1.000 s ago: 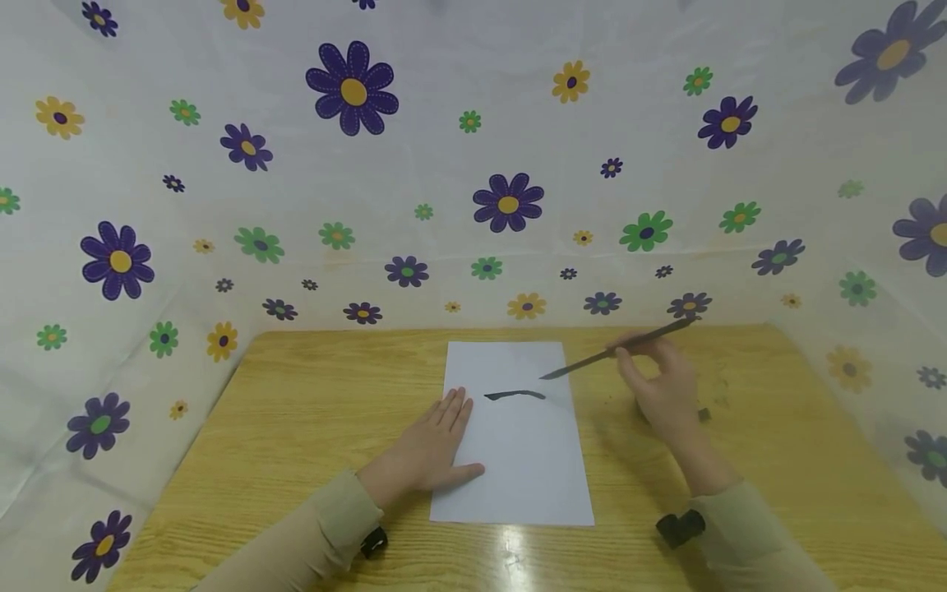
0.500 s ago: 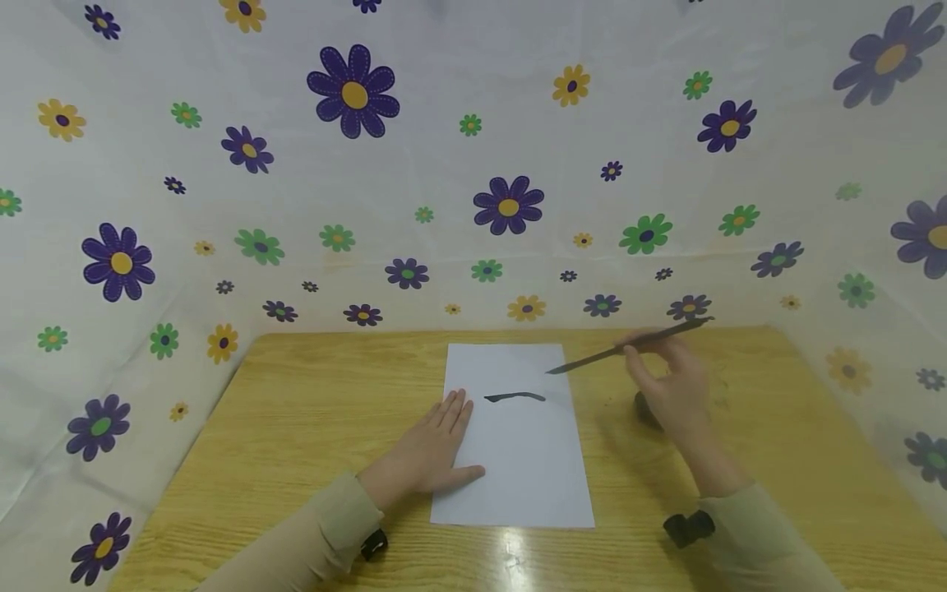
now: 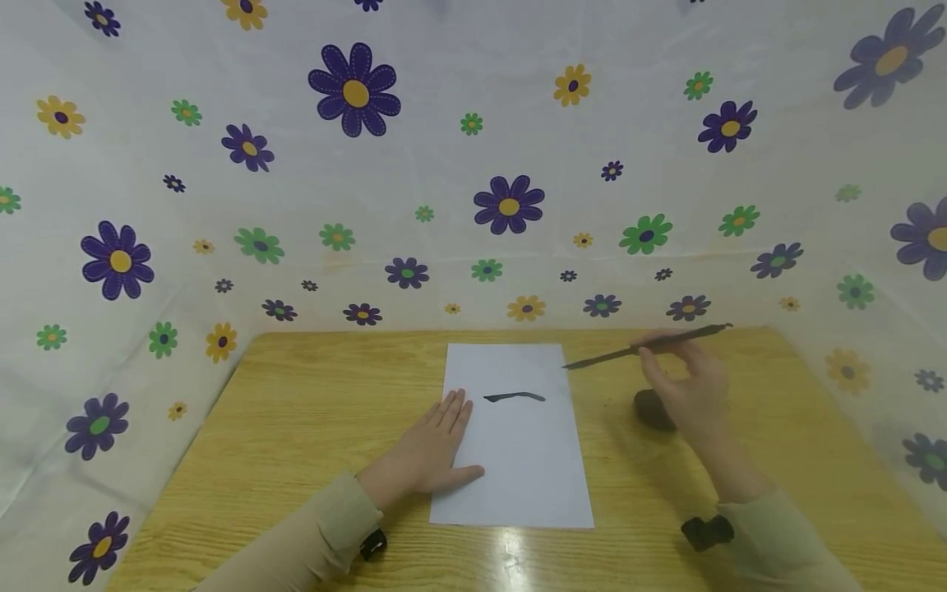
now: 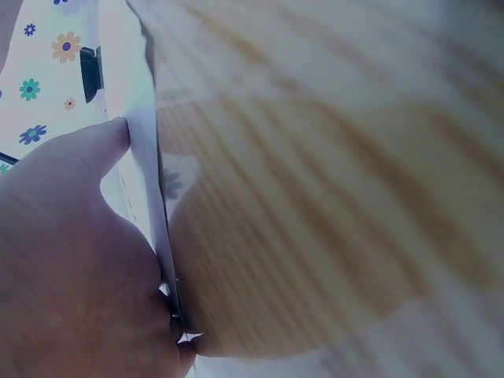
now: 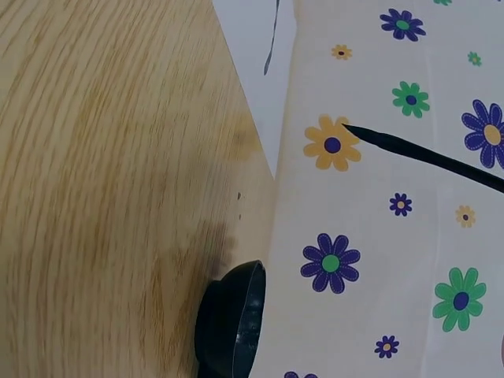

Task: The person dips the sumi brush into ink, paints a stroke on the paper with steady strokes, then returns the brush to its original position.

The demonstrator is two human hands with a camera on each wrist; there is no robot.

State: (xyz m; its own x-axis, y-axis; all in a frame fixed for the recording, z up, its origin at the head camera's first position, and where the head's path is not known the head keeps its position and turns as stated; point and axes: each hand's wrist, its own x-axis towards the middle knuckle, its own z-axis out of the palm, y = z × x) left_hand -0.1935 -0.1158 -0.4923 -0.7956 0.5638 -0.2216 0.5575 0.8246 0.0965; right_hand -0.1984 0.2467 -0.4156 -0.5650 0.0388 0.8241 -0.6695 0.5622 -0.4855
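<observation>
My left hand (image 3: 425, 452) rests flat with spread fingers on the left edge of a white sheet of paper (image 3: 525, 469). One dark, slightly wavy brush stroke (image 3: 515, 396) runs across the upper part of the sheet. My right hand (image 3: 688, 386) pinches a dark ink brush (image 3: 607, 356) between thumb and fingers, its tip pointing left, above the sheet's upper right edge. In the right wrist view the brush (image 5: 425, 153) shows a pointed black tip. Beneath the right hand stands a small black bowl (image 5: 236, 323), partly hidden by that hand in the head view.
The wooden table (image 3: 311, 411) carries the paper and the bowl. A white cloth (image 3: 414, 173) with printed flowers hangs behind and at both sides. Small dark specks (image 5: 239, 205) lie on the wood between bowl and paper. Black straps (image 3: 706, 533) sit at both wrists.
My right hand has moved right with the brush, its tip drawing away from the stroke towards the sheet's edge. More of the bowl shows. The left hand and paper have stayed put.
</observation>
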